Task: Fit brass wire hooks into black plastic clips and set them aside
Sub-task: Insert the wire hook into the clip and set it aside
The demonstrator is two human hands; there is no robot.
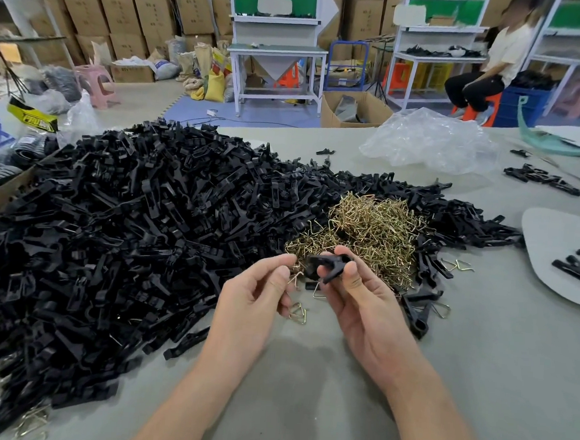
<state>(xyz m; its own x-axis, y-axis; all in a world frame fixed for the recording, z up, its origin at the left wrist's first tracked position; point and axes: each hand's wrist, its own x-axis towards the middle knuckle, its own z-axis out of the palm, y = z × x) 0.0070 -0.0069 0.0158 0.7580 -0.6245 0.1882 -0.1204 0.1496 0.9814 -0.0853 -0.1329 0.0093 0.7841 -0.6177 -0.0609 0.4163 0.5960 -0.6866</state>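
Note:
My right hand (358, 300) grips a black plastic clip (330, 266) between thumb and fingers, just above the table. My left hand (259, 296) pinches a brass wire hook (295, 278) right beside the clip's left end; whether the hook sits in the clip I cannot tell. Behind my hands lies a heap of brass wire hooks (367, 228). A very large pile of black clips (127, 225) covers the left and middle of the grey table (476, 387). Loose hooks (298, 312) lie under my hands.
Finished clips (577, 269) lie on a grey sheet (548, 234) at the right. A crumpled clear plastic bag (431, 140) sits at the back right, more clips (542, 178) beyond it. A seated person (491, 72) and workbenches stand in the background.

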